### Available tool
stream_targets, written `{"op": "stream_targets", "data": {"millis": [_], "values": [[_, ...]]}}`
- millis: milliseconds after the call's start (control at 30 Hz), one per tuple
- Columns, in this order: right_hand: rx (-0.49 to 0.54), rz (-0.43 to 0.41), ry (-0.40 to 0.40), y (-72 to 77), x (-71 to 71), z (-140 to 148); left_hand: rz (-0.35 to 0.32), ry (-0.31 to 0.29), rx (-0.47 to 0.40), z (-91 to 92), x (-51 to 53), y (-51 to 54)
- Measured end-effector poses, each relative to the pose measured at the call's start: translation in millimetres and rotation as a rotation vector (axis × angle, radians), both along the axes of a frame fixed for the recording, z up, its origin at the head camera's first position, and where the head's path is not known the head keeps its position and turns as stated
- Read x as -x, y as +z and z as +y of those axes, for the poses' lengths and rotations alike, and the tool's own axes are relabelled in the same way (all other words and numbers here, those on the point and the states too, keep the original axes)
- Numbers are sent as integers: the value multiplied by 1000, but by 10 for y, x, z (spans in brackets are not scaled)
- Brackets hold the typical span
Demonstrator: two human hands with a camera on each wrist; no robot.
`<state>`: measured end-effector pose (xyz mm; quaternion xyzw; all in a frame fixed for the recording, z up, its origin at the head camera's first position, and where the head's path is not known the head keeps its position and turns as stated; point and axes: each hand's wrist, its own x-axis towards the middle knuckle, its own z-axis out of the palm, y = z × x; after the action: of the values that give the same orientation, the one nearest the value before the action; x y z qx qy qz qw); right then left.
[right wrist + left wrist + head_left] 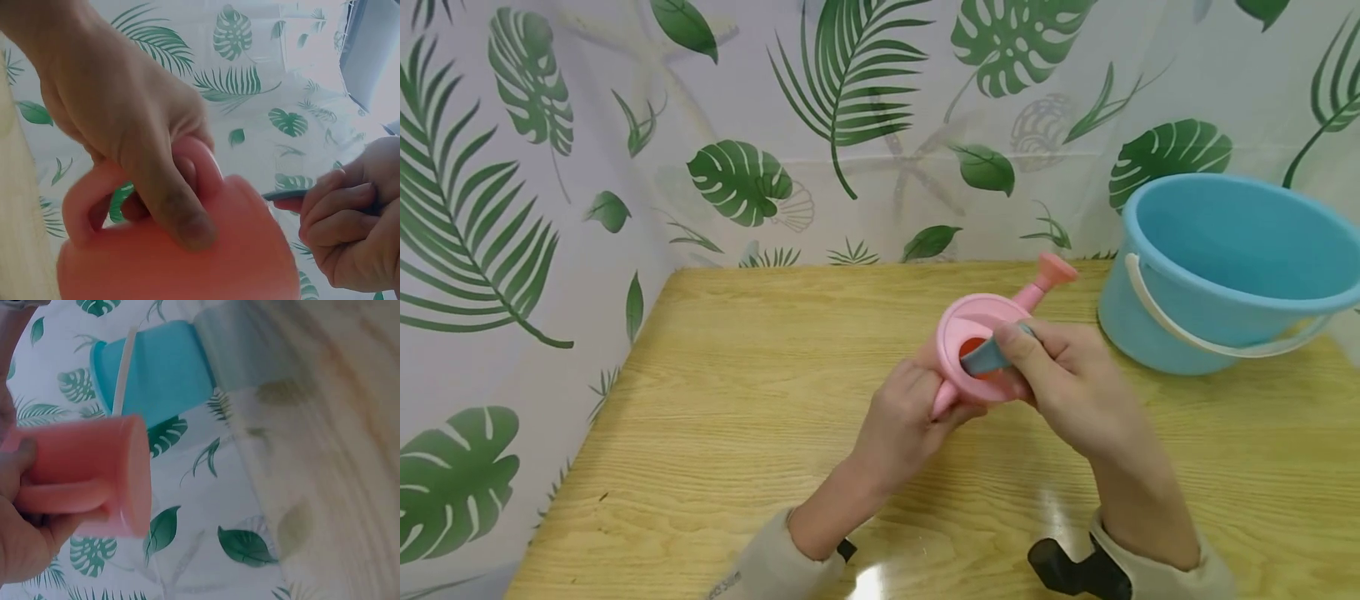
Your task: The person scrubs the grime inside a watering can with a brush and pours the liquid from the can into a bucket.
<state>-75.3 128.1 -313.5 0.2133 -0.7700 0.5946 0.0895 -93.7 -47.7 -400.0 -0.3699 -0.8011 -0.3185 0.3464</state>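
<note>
A pink watering can [981,306] is held above the table, its round opening facing the head camera and its spout [1051,273] pointing to the upper right. My left hand [904,421] grips the can's handle; in the right wrist view the left hand [137,125] has its thumb along the can body [187,262]. My right hand [1078,383] pinches a grey-blue object [987,357] between thumb and fingers, its end in the can's opening. In the left wrist view the can [81,456] shows its base and handle. The rest of the grey-blue object is hidden.
A blue bucket [1172,333] with a white handle [1172,327] stands at the right rear of the wooden table [737,400]. Behind and to the left hangs a white cloth [647,200] with green leaf prints.
</note>
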Motion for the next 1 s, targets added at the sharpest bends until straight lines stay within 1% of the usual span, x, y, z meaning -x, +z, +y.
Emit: {"op": "stream_targets", "data": {"millis": [67,133,200,233,300,367,433,500,567,633,667,700,767,833,900,967,1000], "values": [[35,-39,-48,10,-17,-46,6,58,-16,24,-20,-20],[51,-49,-86,17,-24,-85,14,105,-27,32,-21,-39],[39,-28,-101,22,-22,-113,16,137,-39,21,-10,-44],[22,-9,-100,21,-18,-120,11,141,-44,10,0,-43],[-27,41,-74,11,-4,-114,2,143,-42,-21,20,-36],[-81,104,-25,-5,16,-81,-8,127,-33,-52,38,-27],[-135,147,23,-24,41,-20,5,113,-1,-71,58,-31],[-189,170,69,-40,66,62,55,117,54,-69,71,-49],[-270,185,100,-45,73,166,120,121,105,-36,69,-79],[-346,196,129,-44,73,252,182,130,142,4,58,-117],[-372,198,141,-39,72,283,194,126,143,26,51,-136],[-390,190,143,-33,69,300,188,115,134,42,43,-150],[-397,149,123,-24,72,294,152,96,105,65,29,-155],[-365,66,77,-13,79,239,96,89,63,69,22,-142],[-323,-13,21,-9,86,158,41,97,18,56,13,-112],[-266,-67,-23,-8,85,84,13,116,-19,33,12,-86],[-230,-95,-40,-4,79,57,11,128,-37,18,13,-78]]}}
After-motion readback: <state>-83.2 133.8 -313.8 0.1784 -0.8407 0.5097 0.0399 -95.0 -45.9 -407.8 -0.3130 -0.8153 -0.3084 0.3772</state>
